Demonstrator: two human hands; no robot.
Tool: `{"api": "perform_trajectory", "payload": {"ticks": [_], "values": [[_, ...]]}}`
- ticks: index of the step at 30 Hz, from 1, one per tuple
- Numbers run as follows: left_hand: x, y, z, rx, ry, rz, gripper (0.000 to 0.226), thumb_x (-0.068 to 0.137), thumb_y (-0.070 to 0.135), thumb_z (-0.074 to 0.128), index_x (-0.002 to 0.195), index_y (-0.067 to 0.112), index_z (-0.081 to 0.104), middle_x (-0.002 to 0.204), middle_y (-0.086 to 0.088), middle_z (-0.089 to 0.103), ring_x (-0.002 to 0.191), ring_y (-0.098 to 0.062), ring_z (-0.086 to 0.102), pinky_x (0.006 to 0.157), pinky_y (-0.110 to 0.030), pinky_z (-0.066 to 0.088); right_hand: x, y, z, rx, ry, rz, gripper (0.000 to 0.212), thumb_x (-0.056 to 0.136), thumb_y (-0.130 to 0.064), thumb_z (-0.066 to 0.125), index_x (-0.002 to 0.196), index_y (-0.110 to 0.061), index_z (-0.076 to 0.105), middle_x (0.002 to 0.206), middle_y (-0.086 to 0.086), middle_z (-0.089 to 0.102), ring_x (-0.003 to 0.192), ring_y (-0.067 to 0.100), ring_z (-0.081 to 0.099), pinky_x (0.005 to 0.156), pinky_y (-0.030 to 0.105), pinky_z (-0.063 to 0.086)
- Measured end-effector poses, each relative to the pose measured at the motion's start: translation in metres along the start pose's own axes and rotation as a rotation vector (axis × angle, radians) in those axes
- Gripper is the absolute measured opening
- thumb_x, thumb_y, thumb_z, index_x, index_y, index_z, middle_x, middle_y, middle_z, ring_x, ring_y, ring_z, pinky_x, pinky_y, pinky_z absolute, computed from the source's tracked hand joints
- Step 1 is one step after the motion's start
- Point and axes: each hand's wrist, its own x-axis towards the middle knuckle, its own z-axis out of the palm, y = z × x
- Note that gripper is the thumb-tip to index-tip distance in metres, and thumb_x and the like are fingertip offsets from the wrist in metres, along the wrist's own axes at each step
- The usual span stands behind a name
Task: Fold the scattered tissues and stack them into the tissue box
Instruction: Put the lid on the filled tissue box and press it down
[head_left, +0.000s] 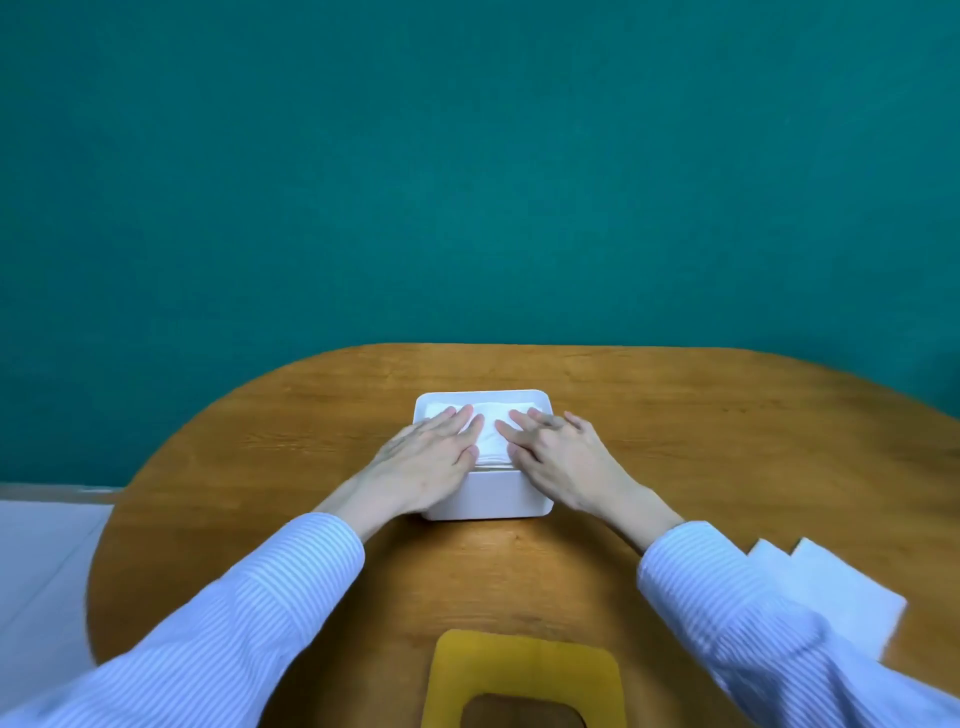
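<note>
Now I press both flat, empty hands, left hand (434, 457) and right hand (558, 457), on the folded tissues (491, 436) in the tissue box (488, 499), so next I judge the loose tissues (826, 587) beside my right sleeve need folding

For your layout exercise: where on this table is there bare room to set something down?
Bare wood lies left of the tissue box, behind it, and between it and the yellow lid. The near right is crowded by loose tissues.

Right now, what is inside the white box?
Folded white tissues fill the white box. The left hand and right hand press flat on them, hiding both ends and everything beneath the top tissue.
</note>
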Motion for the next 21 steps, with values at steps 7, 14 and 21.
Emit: {"api": "perform_trajectory", "payload": {"ticks": [7, 14, 21], "values": [[-0.001, 0.029, -0.027, 0.178, 0.004, -0.03, 0.057, 0.109, 0.038, 0.012, 0.161, 0.017, 0.008, 0.168, -0.003, -0.007, 0.155, -0.018, -0.006, 0.126, -0.039, 0.0, -0.014, 0.021, -0.024, 0.286, -0.058, -0.035, 0.05, 0.106, -0.045, 0.026, 0.154, -0.037, 0.022, 0.165, 0.0, 0.013, 0.152, 0.018, 0.008, 0.121, 0.048, 0.008], [0.005, 0.111, -0.005, 0.058, 0.383, 0.159, 0.054, 0.108, 0.043, 0.018, 0.159, 0.025, 0.023, 0.168, 0.001, 0.01, 0.155, -0.014, 0.0, 0.124, -0.035, 0.006, -0.088, 0.085, -0.034, 0.317, 0.091, 0.037, 0.056, 0.104, -0.045, 0.035, 0.154, -0.043, 0.011, 0.164, -0.003, 0.014, 0.152, 0.016, 0.007, 0.124, 0.039, 0.011], [0.007, 0.215, 0.056, -0.083, 0.18, 0.385, 0.056, 0.107, 0.05, 0.024, 0.158, 0.026, 0.026, 0.168, 0.001, 0.011, 0.154, -0.013, 0.001, 0.123, -0.036, 0.008, -0.182, 0.165, -0.011, 0.233, 0.028, 0.172, 0.05, 0.104, -0.03, 0.044, 0.15, -0.042, 0.03, 0.162, -0.008, 0.022, 0.15, 0.008, 0.01, 0.117, 0.02, 0.012]]}}
